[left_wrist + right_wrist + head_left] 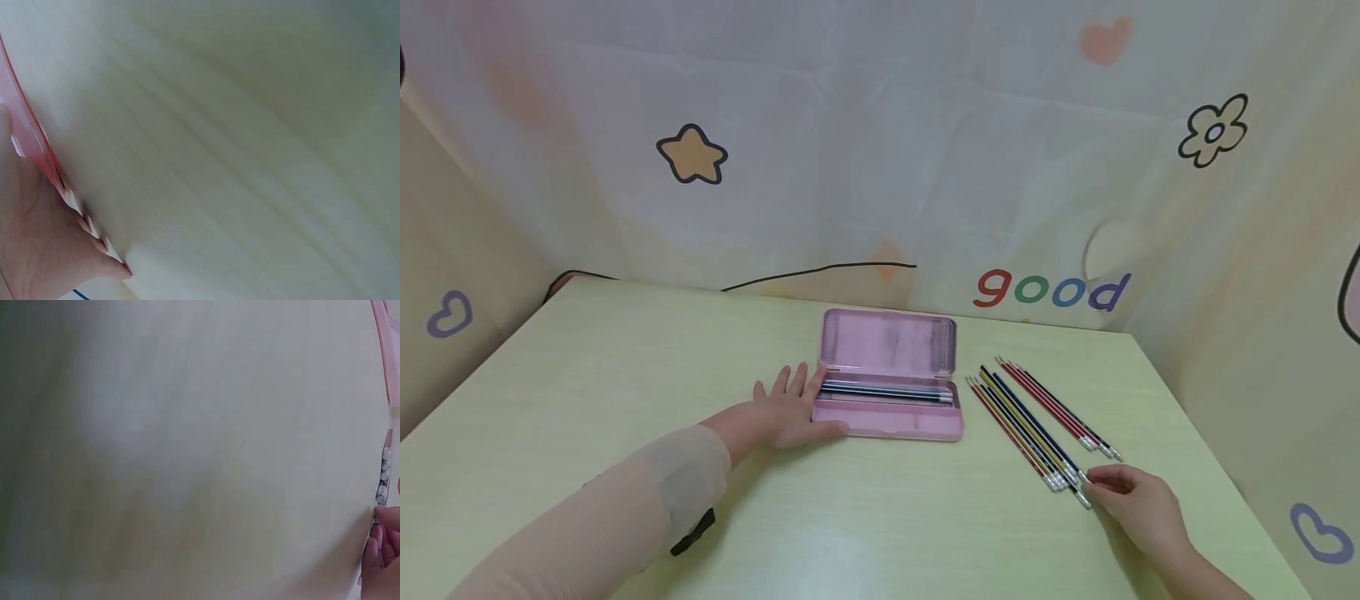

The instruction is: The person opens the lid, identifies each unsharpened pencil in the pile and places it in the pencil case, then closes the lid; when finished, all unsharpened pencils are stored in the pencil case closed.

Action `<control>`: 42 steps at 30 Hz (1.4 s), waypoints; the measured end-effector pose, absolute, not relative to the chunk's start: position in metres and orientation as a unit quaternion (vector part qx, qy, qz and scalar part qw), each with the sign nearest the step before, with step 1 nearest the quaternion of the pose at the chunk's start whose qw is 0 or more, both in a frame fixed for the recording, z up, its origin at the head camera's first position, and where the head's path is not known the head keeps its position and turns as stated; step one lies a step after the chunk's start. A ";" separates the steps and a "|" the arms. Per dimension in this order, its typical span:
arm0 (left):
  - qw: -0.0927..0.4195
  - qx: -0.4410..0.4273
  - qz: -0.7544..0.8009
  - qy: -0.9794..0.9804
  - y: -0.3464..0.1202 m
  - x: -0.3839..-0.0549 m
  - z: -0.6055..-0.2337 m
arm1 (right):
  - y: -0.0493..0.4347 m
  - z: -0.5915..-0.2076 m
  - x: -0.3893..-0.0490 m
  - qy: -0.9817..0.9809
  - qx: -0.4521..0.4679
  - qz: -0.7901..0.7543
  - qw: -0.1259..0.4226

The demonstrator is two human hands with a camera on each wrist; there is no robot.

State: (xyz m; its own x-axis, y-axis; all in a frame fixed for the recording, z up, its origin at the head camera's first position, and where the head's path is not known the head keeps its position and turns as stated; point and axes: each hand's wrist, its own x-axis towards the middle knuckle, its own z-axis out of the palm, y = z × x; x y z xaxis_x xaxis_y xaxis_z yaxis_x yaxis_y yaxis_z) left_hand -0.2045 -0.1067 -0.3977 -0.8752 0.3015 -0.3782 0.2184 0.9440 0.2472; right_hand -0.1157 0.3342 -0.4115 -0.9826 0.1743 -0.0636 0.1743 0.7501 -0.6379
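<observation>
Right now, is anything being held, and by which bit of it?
Yes: the right hand pinches a pencil by its blunt end. The left hand holds nothing; it rests against the case.

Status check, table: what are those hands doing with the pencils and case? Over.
Left hand against left end of pink pencil case. Right hand at near ends of loose pencils, grip unclear. Lid open, dark pencils inside. Only left hand partly covers case.

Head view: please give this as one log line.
left hand: touching open pink pencil case; right hand: apparently pinching dark pencil; inside case: pencils
</observation>
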 end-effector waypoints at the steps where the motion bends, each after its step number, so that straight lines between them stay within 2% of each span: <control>1: 0.208 0.136 0.098 0.964 -0.107 -0.204 -0.396 | 0.335 -0.411 -0.116 0.940 0.089 -0.328 -0.006; 7: 0.204 0.135 0.096 0.965 -0.108 -0.201 -0.395 | 0.341 -0.411 -0.118 0.947 0.089 -0.310 -0.017; 16: 0.202 0.136 0.100 0.965 -0.107 -0.203 -0.396 | 0.353 -0.402 -0.120 0.899 0.143 -0.414 0.004; 29: 0.202 0.135 0.106 0.964 -0.107 -0.204 -0.392 | 0.353 -0.380 -0.127 0.871 0.150 -0.463 -0.070; 42: 0.215 0.130 0.102 0.963 -0.108 -0.207 -0.399 | 0.320 -0.384 -0.142 0.817 0.119 -0.564 -0.018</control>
